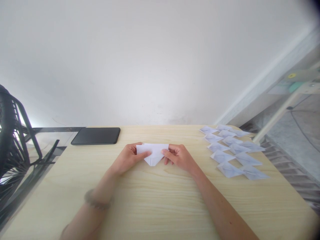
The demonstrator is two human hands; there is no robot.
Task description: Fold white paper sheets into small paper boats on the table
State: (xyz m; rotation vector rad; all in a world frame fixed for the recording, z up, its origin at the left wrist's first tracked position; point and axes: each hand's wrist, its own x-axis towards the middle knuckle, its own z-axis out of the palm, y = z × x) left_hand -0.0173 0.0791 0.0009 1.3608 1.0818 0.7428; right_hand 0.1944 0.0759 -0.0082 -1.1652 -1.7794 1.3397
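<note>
A folded sheet of white paper (153,154) is held up between both hands over the middle of the table. Its top edge is straight and its lower part narrows to a blunt point. My left hand (128,156) pinches the left side, thumb on the front and fingers behind. On the right side, my right hand (178,156) grips it the same way, with some fingertips showing below. Several folded white paper boats (229,169) stand grouped in rows at the right of the table.
A black smartphone (96,136) lies at the back left of the pale wooden table (160,206). Behind it rises a white wall (155,66). A black chair (15,133) is at the left, and a light metal frame (280,115) stands beyond the right edge.
</note>
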